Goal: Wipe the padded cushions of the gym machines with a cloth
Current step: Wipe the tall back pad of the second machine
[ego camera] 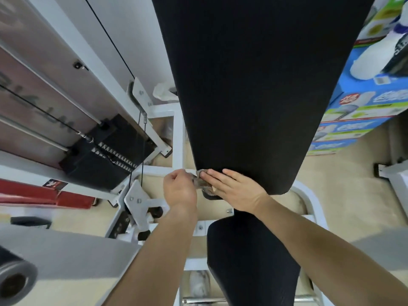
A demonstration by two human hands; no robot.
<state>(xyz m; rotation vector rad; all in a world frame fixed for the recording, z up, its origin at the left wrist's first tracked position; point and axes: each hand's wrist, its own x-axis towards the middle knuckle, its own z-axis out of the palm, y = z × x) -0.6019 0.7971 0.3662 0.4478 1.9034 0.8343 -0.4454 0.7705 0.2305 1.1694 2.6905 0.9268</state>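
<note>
A long black back cushion (pixel 249 89) of a gym machine runs down the middle of the view, and a black seat cushion (pixel 251 261) sits below it. A small brownish cloth (pixel 202 183) is bunched at the back cushion's lower left corner. My left hand (pixel 180 188) is closed on the cloth's left end. My right hand (pixel 234 188) lies flat with fingers together, pressing the cloth against the cushion's lower edge. Most of the cloth is hidden under the two hands.
A black weight stack (pixel 108 151) with cables and a white frame stands to the left. A red pad (pixel 44 196) lies at the far left. Stacked blue and green boxes (pixel 362 111) are on the right. A grey roll (pixel 15 281) is at the lower left. The floor is beige.
</note>
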